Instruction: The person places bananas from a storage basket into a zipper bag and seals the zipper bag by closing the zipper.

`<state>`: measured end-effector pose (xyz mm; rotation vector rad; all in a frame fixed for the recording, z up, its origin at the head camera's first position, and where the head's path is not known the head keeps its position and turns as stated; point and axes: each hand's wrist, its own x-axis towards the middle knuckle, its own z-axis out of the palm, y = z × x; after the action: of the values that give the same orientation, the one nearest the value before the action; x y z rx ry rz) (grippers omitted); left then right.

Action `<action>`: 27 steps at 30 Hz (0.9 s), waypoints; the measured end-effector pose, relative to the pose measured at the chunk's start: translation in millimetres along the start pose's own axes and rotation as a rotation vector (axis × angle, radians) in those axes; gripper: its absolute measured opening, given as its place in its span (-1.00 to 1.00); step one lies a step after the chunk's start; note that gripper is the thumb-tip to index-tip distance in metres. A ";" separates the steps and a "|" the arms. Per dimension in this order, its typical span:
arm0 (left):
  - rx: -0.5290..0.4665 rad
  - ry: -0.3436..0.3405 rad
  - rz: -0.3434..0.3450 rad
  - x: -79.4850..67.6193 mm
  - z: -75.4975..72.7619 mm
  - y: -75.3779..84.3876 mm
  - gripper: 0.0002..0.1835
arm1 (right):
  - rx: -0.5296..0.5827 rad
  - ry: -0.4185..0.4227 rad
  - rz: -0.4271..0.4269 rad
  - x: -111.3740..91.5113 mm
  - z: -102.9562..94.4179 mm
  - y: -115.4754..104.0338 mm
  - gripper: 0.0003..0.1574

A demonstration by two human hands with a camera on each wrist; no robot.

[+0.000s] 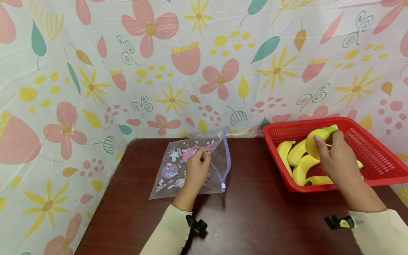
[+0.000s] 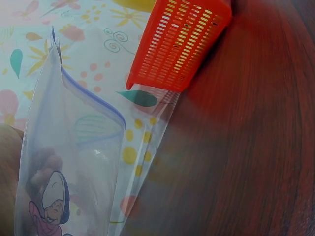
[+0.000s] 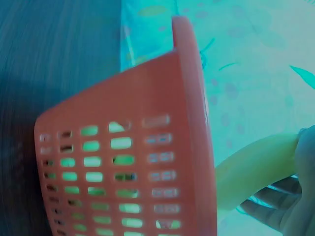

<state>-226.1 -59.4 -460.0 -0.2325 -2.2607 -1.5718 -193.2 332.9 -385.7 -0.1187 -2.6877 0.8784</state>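
A clear zip bag with cartoon prints and a purple zip edge lies on the table, its mouth facing right and parted. My left hand pinches the bag's upper side near the middle; in the left wrist view, fingers show blurred through the clear plastic. Over the red basket, my right hand grips a yellow banana near its green-tipped end. In the right wrist view the banana overlaps the basket rim. Several more bananas lie in the basket.
The dark wooden table runs back to a wall covered with flower-print sheeting. The basket stands at the table's right, with slotted walls and a raised rim. A white slider sits at the near end of the bag's zip.
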 end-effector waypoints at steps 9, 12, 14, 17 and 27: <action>0.003 -0.002 0.013 -0.4 -0.1 0.6 -0.79 | 0.144 0.186 -0.089 -15.7 7.6 -15.6 -0.35; 0.003 0.000 0.017 -0.5 0.5 0.2 -0.79 | 0.190 0.246 -0.121 -19.3 11.1 -22.0 -0.40; 0.003 0.001 0.018 -0.3 0.8 -0.3 -0.79 | 0.224 0.289 -0.154 -21.4 13.4 -26.5 -0.44; 0.000 0.000 0.017 0.2 1.0 -0.2 -0.79 | 0.284 0.366 -0.206 -23.3 17.7 -33.2 -0.48; 0.005 0.000 0.018 -0.1 -0.6 1.3 -0.78 | 0.547 0.500 -0.367 -19.2 29.5 -48.6 -0.47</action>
<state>-225.4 -59.5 -458.8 -0.2504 -2.2558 -1.5570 -183.4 273.7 -384.7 0.2393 -1.8604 1.2252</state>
